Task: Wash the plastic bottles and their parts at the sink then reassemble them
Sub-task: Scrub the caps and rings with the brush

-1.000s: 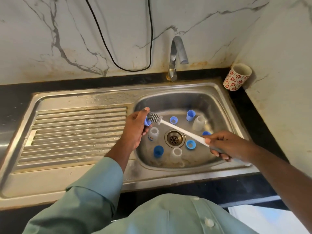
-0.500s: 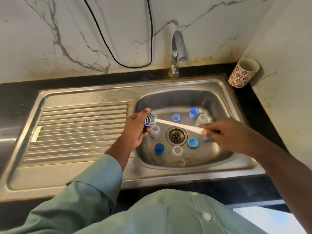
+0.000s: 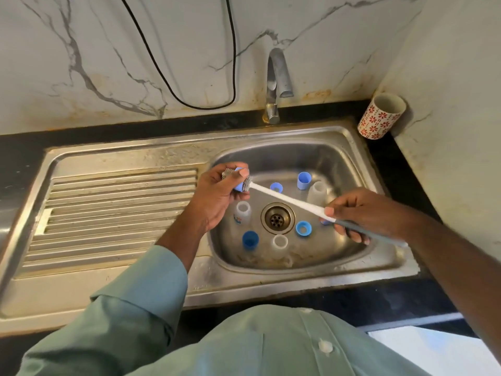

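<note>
The left hand is raised over the left rim of the stainless steel sink basin, fingers curled round a small light-blue plastic bottle ring that sits between thumb and fingertips at the top of the grip. The grey bristle head of a long white-handled bottle brush passes through the ring, with bristles showing on both sides of it. The right hand pinches the brush near the far end of its handle, over the basin's right side, the grey grip end sticking out past the fingers. On the basin floor around the round metal drain stand clear plastic bottles and loose blue caps, apart from both hands
</note>
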`<state>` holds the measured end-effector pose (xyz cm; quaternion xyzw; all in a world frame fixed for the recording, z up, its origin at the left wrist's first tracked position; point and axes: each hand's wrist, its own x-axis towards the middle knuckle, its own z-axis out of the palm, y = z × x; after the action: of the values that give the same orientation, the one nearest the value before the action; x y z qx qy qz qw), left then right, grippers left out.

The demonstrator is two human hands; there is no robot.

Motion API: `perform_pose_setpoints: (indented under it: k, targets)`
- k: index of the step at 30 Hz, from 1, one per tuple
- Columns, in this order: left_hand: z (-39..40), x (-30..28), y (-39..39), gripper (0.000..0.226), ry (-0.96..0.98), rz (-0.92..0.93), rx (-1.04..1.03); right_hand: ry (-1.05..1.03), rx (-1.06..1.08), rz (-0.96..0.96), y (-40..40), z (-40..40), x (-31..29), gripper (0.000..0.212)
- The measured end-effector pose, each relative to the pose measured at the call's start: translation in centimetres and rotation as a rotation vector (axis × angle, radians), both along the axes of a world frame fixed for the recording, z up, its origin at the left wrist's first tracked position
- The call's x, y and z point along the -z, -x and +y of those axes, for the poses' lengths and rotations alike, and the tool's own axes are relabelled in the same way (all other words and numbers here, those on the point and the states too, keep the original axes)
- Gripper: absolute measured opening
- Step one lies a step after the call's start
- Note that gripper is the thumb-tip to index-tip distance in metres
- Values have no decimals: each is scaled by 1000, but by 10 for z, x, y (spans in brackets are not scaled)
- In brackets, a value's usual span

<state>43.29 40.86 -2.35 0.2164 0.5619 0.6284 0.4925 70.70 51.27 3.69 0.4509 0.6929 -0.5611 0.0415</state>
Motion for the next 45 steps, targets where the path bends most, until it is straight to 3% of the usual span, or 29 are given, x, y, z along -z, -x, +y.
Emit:
perform_pose_setpoints:
  k: [1,2,5,6,7,10,11,12,15,16,20,25,30,34,38,42,45]
  targets:
    - [1,1,0,26,-7,6,-4,29,-13,5,0,0,3,18]
    - [2,3,1,23,8,20,-18,-79,-47,3,1,0,6,18]
    - [3,5,0,23,99,24,-69,-1057,-228,-135,6,4,14,21]
    - [3,6,0,26,116,3,-76,-1200,-209,-134,10,3,18,25]
    - [3,5,0,26,114,-31,-85,-1096,-167,-132,13,2,17,25]
    - [3,1,7,16,43,-130,-143,-228,-37,-53,16,-5,10,13]
    - [3,0,10,16,29,-145,-156,-155,-76,-75,12,-8,12,18]
    - [2,0,13,15,22,-153,-178,-214,-111,-106,8,-8,15,20]
    - [0,3,23,12,48,-204,-269,-808,-224,-206,-2,-6,12,19]
    - [-1,4,25,15,73,-201,-257,-878,-226,-174,-3,-6,10,23]
    - [-3,5,18,30,102,-179,-140,-726,-164,-113,10,-15,5,26]
    - [-6,9,14,29,-36,-283,-152,-590,-139,-186,8,-28,-2,24]
    - [-7,11,14,19,-55,-101,-29,-727,-197,-372,18,-34,-16,31]
    - [-4,14,20,21,-61,136,63,-480,-289,-362,23,-30,-34,23]
    - [-3,10,23,23,-102,69,91,-338,-50,-204,22,-10,-39,28]
    - [4,6,28,23,-179,-11,35,-168,-57,-124,16,-25,-29,23]
    - [7,9,25,34,-207,-166,-84,-71,324,60,8,-28,-24,24]
